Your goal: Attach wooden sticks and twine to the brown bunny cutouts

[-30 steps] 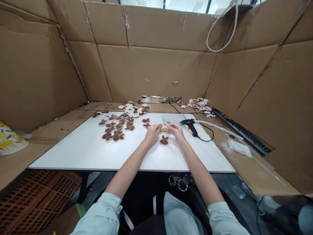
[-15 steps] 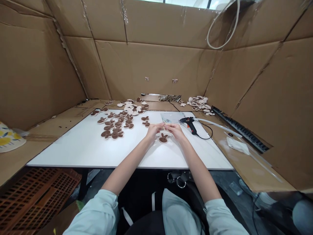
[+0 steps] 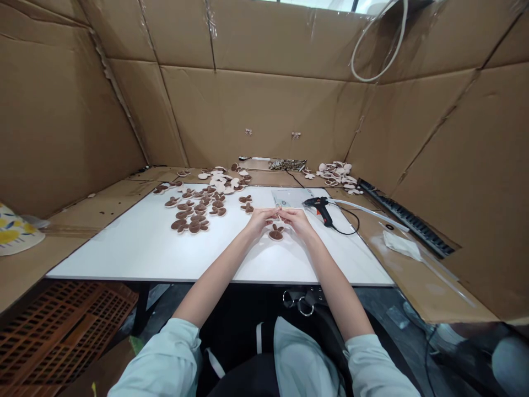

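Note:
My left hand (image 3: 259, 220) and my right hand (image 3: 296, 219) meet over the middle of the white table (image 3: 144, 248), fingertips pinched together on a thin pale string that I can barely make out. Just below and between them a brown bunny-shaped piece (image 3: 276, 234) lies on the table. Several more brown bunny pieces (image 3: 194, 212) are spread out to the left of my hands. A black and orange glue gun (image 3: 320, 208) lies to the right of my right hand, its cord looping off to the right.
Cardboard walls enclose the table on three sides. Pale bunny cutouts (image 3: 338, 175) are piled at the back right and more (image 3: 223, 181) at the back middle. A clear bag (image 3: 291, 197) lies behind my hands. A white cloth (image 3: 399, 245) and a black strip (image 3: 407, 219) lie right.
Both hands lifted slightly off the bundle by the clear bag and drew together nearer the bunny piece, pinching a thin string. The camera tipped down a little.

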Demonstrator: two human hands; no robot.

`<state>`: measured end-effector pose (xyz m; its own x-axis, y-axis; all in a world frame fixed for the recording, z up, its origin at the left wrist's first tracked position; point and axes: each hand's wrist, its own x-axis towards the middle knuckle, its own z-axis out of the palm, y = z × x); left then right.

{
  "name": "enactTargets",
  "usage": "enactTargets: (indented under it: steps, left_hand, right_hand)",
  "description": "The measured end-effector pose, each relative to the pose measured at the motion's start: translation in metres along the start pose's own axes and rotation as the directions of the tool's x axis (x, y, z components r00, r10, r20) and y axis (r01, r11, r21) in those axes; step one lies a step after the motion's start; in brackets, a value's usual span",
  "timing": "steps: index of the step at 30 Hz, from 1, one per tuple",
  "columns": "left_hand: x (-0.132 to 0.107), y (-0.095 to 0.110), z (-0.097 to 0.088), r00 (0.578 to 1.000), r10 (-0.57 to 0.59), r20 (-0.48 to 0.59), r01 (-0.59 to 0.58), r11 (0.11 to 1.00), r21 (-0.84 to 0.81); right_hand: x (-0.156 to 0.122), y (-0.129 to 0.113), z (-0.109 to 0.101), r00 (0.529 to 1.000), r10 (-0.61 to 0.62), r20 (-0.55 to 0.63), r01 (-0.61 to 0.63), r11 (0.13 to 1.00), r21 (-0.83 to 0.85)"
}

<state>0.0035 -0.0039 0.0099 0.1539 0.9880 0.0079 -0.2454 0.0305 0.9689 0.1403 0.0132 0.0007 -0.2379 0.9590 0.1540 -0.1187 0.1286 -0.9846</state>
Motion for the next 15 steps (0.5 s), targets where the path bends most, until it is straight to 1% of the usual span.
enactTargets:
  steps: [4,6,10,15]
  left_hand:
    - [0.0026,-0.0005,-0.0045,0.997,-0.011,0.075,0.011,1.000,0.004]
    - [0.0034,-0.0011,-0.0058,0.996,-0.010,0.093,0.009,1.000,0.017]
    - [0.0043,-0.0023,-0.0062,0.997,-0.017,0.082,0.017,1.000,0.009]
    - [0.0041,-0.0018,-0.0071,0.995,-0.024,0.096,0.026,1.000,-0.015]
  right_hand:
    - [-0.0015,-0.0020,0.0008,1.000,0.008,0.018,-0.008,1.000,0.003]
    - [-0.0024,-0.0029,0.0014,1.000,0.020,0.020,-0.021,1.000,0.017]
    - [-0.0034,-0.0036,0.0023,0.999,0.032,0.014,-0.033,0.998,0.057]
    - [-0.0038,-0.0042,0.0024,0.998,0.035,0.046,-0.038,0.996,0.083]
